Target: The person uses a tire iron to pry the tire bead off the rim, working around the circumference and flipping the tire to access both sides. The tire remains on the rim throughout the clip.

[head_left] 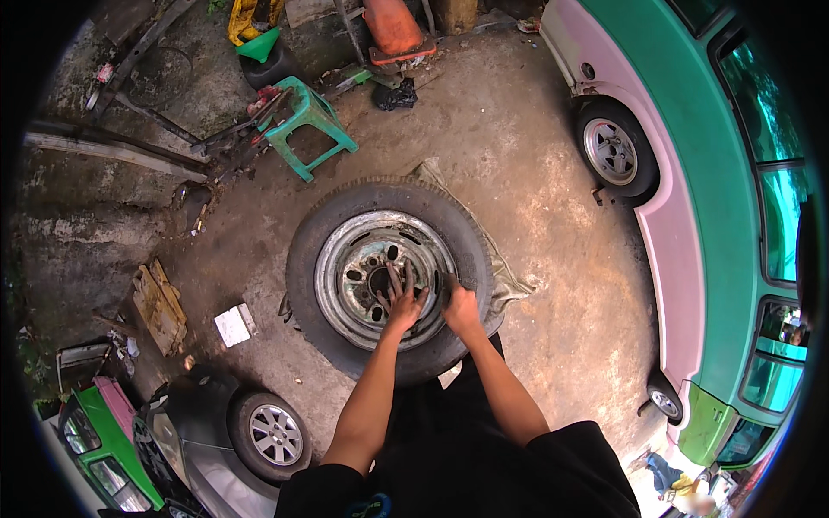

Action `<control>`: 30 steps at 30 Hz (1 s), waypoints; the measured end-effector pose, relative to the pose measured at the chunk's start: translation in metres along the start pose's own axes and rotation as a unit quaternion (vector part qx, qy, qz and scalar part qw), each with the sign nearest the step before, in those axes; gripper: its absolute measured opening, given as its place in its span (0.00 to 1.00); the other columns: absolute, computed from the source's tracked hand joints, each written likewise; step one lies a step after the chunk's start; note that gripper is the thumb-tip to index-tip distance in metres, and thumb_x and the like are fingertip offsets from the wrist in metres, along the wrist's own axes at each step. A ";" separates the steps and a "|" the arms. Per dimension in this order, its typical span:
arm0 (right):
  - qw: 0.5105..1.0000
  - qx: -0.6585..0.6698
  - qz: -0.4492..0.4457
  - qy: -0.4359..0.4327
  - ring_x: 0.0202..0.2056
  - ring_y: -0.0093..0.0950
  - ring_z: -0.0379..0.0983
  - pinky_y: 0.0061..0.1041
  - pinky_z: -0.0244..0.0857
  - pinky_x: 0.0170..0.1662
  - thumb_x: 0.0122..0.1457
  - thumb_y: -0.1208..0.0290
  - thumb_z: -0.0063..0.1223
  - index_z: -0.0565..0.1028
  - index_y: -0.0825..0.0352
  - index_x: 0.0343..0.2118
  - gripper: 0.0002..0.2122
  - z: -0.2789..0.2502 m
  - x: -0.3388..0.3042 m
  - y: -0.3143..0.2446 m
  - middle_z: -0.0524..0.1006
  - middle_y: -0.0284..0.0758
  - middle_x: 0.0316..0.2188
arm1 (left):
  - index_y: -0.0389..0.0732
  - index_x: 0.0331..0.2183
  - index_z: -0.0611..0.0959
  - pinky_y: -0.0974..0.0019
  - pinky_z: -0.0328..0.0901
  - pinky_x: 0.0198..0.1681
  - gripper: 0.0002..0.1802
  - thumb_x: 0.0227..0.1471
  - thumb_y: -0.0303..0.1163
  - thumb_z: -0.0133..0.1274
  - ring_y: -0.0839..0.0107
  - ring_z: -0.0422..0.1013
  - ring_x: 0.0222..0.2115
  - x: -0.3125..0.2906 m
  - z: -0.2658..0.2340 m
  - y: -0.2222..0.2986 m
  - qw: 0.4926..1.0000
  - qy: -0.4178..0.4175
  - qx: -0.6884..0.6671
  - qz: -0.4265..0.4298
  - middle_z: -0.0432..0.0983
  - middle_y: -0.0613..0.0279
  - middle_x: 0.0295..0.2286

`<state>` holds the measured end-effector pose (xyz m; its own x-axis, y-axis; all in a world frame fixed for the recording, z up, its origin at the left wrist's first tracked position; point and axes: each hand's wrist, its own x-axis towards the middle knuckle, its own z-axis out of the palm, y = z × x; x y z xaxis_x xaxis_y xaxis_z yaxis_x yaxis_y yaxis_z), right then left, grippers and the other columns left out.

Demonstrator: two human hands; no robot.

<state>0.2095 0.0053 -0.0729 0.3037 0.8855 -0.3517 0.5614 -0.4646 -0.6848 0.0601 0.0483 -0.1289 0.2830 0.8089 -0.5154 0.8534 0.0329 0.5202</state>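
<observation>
Item: black rubber tyre on a grey slotted steel rim (390, 276), flat on the concrete floor (553, 216), partly on a cloth (505, 281). Left hand (402, 304): grip apart, fingers spread on the rim. Right hand (460, 306): grip clamped on the rim's edge. Green plastic stool (309, 123) nearby.

Your left hand (402, 304) lies flat on the steel rim (345, 276), so the part of the rim under the palm is hidden from you. Your right hand (460, 308) is curled at the rim's edge — whether it grips something, you cannot tell. The tyre (302, 259) covers most of the cloth (501, 276) below it; only one side shows. The green and pink van (708, 216) is cut off by the dark edge of the picture, and so is the grey car (199, 432) at lower left. The clutter beside the green stool (313, 125) — too small to name.
</observation>
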 end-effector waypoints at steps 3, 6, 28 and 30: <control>0.999 -0.019 0.032 -0.006 0.39 0.54 0.74 0.48 0.68 0.44 0.47 0.80 0.50 0.69 0.65 0.52 0.24 0.001 -0.006 -0.002 0.76 0.56 0.33 | 0.66 0.65 0.35 0.28 0.27 0.60 0.44 0.58 0.62 0.39 0.34 0.40 0.63 0.001 0.001 -0.002 1.000 -0.013 0.004 -0.010 0.16 0.56 0.65; 0.999 -0.036 0.028 -0.014 0.39 0.54 0.73 0.48 0.67 0.44 0.47 0.80 0.49 0.70 0.67 0.51 0.24 0.006 0.013 -0.009 0.76 0.56 0.33 | 0.66 0.65 0.35 0.28 0.27 0.59 0.44 0.58 0.62 0.38 0.35 0.40 0.63 0.002 0.005 -0.003 1.000 -0.010 0.010 -0.010 0.16 0.56 0.65; 0.993 0.103 -0.010 0.057 0.40 0.56 0.72 0.48 0.67 0.43 0.52 0.81 0.43 0.68 0.73 0.49 0.19 -0.002 -0.024 -0.001 0.75 0.61 0.32 | 0.66 0.65 0.35 0.29 0.27 0.60 0.43 0.59 0.57 0.40 0.37 0.42 0.63 0.001 0.003 0.004 0.999 -0.015 0.028 -0.029 0.16 0.56 0.65; 0.987 0.071 -0.073 0.120 0.38 0.57 0.73 0.47 0.68 0.40 0.52 0.82 0.43 0.67 0.74 0.48 0.18 0.006 -0.052 0.003 0.75 0.61 0.31 | 0.66 0.65 0.34 0.29 0.27 0.60 0.43 0.59 0.58 0.40 0.35 0.44 0.62 0.001 0.002 0.004 0.999 -0.011 0.017 -0.024 0.15 0.56 0.65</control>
<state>0.1905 -0.0417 -0.0602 0.4116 0.9066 -0.0930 0.5036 -0.3113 -0.8059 0.0650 0.0481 -0.1290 0.2501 0.7932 -0.5552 0.8807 0.0518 0.4707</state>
